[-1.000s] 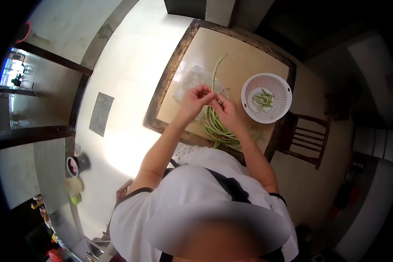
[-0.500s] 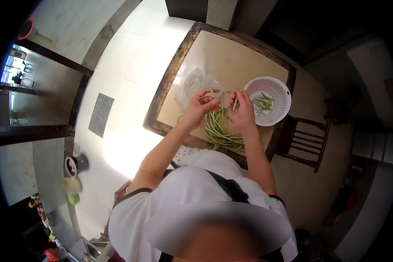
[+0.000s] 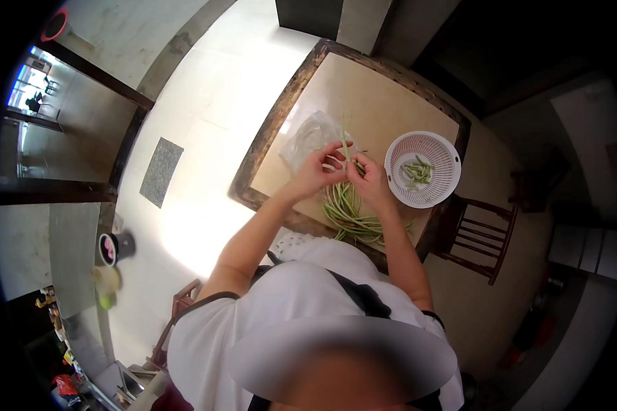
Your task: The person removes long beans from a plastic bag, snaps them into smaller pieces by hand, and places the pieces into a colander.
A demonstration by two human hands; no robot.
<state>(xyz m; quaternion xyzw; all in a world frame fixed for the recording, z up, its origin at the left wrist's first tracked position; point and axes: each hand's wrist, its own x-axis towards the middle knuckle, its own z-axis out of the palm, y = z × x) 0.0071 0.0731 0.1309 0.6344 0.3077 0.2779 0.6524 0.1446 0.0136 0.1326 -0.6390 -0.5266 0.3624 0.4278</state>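
Green bean (image 3: 345, 140) at centre of frame: my right hand (image 3: 367, 176) pinches its lower end, my left hand (image 3: 321, 168) half-curls against it, grip unclear; I judge it light, crisp, slightly bendy, best held by fingertips.

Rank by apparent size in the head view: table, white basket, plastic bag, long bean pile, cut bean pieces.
1. Table
2. White basket
3. Plastic bag and long bean pile: unsure, both partly hidden
4. Cut bean pieces
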